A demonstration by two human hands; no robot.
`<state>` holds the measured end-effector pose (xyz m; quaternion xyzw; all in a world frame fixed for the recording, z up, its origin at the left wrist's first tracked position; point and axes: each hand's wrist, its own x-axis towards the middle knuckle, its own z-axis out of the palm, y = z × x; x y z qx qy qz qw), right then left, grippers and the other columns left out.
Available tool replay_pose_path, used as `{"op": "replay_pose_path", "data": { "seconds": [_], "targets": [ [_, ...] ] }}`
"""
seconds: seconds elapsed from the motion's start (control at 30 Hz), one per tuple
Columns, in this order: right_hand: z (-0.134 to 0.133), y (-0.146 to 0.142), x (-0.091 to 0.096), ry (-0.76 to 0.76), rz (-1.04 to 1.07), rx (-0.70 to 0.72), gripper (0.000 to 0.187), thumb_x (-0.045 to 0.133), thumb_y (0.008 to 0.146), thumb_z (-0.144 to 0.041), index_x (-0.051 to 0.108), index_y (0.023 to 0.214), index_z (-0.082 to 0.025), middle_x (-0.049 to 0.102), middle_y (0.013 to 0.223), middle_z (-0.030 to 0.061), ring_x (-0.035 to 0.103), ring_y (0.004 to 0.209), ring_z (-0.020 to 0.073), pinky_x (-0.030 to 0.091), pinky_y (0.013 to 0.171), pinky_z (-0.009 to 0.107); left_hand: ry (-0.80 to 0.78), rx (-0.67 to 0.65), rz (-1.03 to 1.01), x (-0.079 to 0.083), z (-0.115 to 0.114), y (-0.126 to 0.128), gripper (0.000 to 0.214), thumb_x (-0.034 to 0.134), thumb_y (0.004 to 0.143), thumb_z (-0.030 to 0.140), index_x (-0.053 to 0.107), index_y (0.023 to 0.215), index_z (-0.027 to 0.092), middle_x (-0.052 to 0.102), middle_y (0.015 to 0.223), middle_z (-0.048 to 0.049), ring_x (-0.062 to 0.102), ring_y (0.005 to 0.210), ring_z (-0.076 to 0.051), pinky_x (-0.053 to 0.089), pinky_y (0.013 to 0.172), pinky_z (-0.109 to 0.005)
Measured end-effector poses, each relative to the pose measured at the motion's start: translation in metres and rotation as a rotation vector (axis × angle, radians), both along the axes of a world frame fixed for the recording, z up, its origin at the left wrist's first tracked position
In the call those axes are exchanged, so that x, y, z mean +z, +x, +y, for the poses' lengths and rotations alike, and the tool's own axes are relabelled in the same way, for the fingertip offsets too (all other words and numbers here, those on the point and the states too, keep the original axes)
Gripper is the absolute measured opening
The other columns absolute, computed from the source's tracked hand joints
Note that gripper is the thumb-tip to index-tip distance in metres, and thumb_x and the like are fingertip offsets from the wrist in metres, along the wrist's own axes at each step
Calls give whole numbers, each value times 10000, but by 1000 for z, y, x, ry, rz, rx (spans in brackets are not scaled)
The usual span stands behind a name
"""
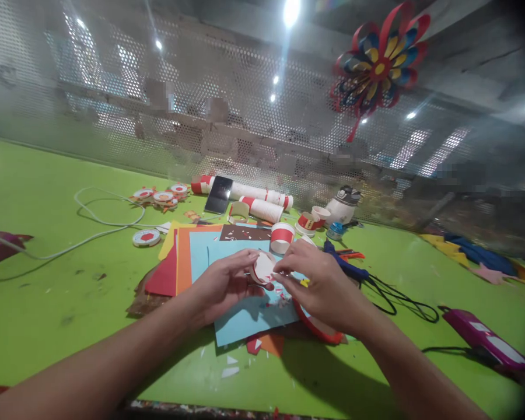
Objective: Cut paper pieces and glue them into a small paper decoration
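Note:
My left hand (227,283) is closed round a small white paper cup piece (263,267) with red at its edge, its round face turned up toward me. At that piece's right rim, the thumb and fingers of my right hand (312,280) are pinched together. Whatever lies between those fingertips is too small to make out. Under both hands lies a light blue paper sheet (234,324), with white and red paper scraps (282,298) scattered on it. Just behind my hands stands a red-and-white paper cup (282,237).
Stacked cups (262,209), a phone (219,194) and finished cup decorations (164,198) lie at the back. A blue glue gun (343,261) with black cord is right of my hands. Farther right is a purple power strip (485,338). A white cable (81,233) loops left.

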<state>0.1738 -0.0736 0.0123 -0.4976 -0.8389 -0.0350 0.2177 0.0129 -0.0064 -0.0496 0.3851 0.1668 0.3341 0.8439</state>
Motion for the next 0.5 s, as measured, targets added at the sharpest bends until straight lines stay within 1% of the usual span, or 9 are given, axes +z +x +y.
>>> {"op": "replay_pose_path", "data": {
  "seconds": [0.1, 0.2, 0.3, 0.5],
  "targets": [
    [1, -2, -5, -31, -125, -29, 101, 563, 813, -168, 661, 798, -151, 551, 801, 71, 452, 835, 209, 384, 692, 326, 13, -18, -8, -1, -2, 1, 140, 526, 806, 240, 591, 881, 140, 575, 867, -76, 552, 713, -141, 461, 614, -261],
    [0, -6, -8, -25, -194, -39, 136, 542, 811, -125, 666, 762, -154, 547, 786, 74, 427, 834, 217, 372, 687, 329, 34, -29, -14, -1, -3, 1, 136, 513, 814, 246, 585, 862, 141, 571, 854, -71, 547, 710, -140, 464, 620, -262],
    [0, -9, -11, 22, -251, -69, 162, 533, 807, -109, 651, 703, -148, 545, 753, 74, 414, 820, 220, 355, 682, 336, 41, -40, -22, -2, -3, 2, 141, 503, 820, 251, 582, 850, 138, 572, 833, -73, 548, 706, -145, 466, 623, -270],
    [0, -10, -18, 91, -360, -55, 164, 523, 813, -122, 618, 682, -149, 545, 729, 68, 397, 788, 209, 331, 676, 339, 22, -42, -42, -4, -2, 3, 142, 508, 815, 243, 592, 848, 134, 573, 820, -71, 544, 696, -142, 462, 631, -277]
  ]
}}
